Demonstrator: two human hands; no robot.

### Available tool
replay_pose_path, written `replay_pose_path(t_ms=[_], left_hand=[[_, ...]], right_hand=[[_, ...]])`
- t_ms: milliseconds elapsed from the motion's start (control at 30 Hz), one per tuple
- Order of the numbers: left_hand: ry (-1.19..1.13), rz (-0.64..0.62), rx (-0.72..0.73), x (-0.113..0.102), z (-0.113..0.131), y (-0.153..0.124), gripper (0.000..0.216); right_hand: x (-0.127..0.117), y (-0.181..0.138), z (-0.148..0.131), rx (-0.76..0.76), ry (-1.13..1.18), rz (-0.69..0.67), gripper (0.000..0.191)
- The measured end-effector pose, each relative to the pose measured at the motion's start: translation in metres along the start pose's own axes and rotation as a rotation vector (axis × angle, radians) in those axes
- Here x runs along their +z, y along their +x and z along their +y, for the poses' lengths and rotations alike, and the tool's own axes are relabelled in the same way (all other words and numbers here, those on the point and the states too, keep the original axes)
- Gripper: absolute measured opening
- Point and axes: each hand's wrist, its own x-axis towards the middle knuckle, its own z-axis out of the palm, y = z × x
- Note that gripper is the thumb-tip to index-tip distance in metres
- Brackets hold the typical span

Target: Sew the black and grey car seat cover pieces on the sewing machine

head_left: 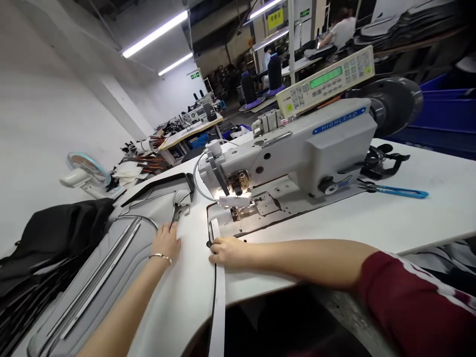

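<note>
My right hand point(231, 252) is closed on a long white strip point(219, 307) with a dark edge, which hangs over the table's front edge. The strip's upper end lies beside the needle plate of the sewing machine point(267, 158). Out to the left, my left hand point(166, 244) lies with fingers stretched out at the edge of a grey sewn panel point(126, 267). A thin cord on the panel runs close to those fingertips. Whether they pinch any of the fabric is not visible.
Blue-handled snips point(399, 191) lie right of the machine on the white table point(316, 223). Dark fabric pieces point(67, 223) are heaped at the left, near a fan point(87, 171). Thread cones point(275, 74) stand behind the machine, and blue bins point(446, 111) at the right. People sit farther back.
</note>
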Motion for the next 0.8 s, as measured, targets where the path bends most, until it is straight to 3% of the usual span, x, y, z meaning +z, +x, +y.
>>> replay_pose_path(t_ms=[133,267,367,467,567,633,700,800], left_hand=[[0.079,0.013,-0.125,0.012,0.001,0.051,0.063],[0.097,-0.104,-0.108,0.007,-0.016,0.067,0.057],[0.082,-0.222,-0.032,0.001,-0.022,0.059,0.054],[0.065,-0.278,0.019,-0.005,-0.011,0.041,0.051],[0.057,-0.229,0.020,-0.010,0.013,0.026,0.052],[0.043,-0.189,0.040,-0.013,0.025,0.022,0.048],[0.018,-0.168,0.075,-0.018,0.030,0.022,0.043],[-0.013,-0.158,0.112,-0.027,0.024,0.021,0.037]], right_hand=[[0.002,-0.001,0.003,-0.006,-0.005,-0.053,0.018],[-0.001,-0.002,0.007,0.027,0.058,-0.070,0.029],[-0.001,-0.002,0.008,0.056,0.087,-0.055,0.034],[0.001,0.000,0.008,0.081,0.107,-0.053,0.033],[0.001,0.006,0.003,0.111,0.097,-0.081,0.035],[0.002,0.015,-0.001,0.132,0.056,-0.089,0.047],[0.006,0.029,-0.003,0.160,0.008,-0.096,0.057],[0.020,0.062,-0.001,0.206,-0.017,-0.098,0.054]])
